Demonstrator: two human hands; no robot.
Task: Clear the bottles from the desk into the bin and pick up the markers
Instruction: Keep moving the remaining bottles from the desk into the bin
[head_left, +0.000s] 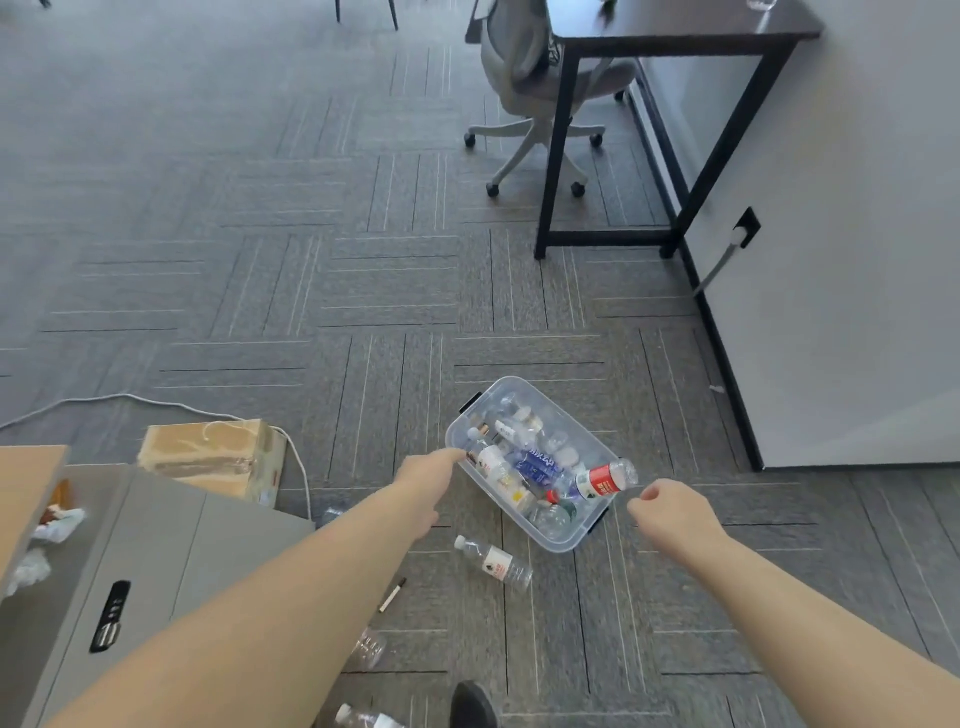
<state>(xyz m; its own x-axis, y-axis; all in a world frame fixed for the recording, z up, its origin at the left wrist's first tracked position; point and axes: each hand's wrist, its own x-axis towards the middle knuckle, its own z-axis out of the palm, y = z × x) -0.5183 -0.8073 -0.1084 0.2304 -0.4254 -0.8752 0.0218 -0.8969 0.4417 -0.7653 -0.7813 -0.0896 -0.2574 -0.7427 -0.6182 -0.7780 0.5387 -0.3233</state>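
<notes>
Nearest, at the bottom edge of the carpet: toe of a dark shoe, with a clear bottle just to its left, cut off by the frame. A little farther, half hidden under the left forearm, a crushed bottle lying flat. Beyond that, a marker with a black cap, alone on the carpet, close to the forearm but apart from it. Just right of the marker, a white-capped bottle on its side, near the bin's near corner, not touching it. Off to the left, a grey cabinet.

Next, both arms stretched forward. Left hand with fingers straight, tips at the left rim of the bin; actual contact hard to tell. Right hand loosely curled, gripping nothing, just beside the bin's right side.

Clear plastic bin on the carpet, crowded with bottles, among them a blue-labelled bottle near the middle. At the near right rim, a red-labelled bottle, tilted, close to the right hand's fingertips yet separate; resting or in the air, cannot tell.

Left of the bin, a cardboard box with a white cable trailing past.

Farthest, by the wall: an office chair tucked at a black desk.
</notes>
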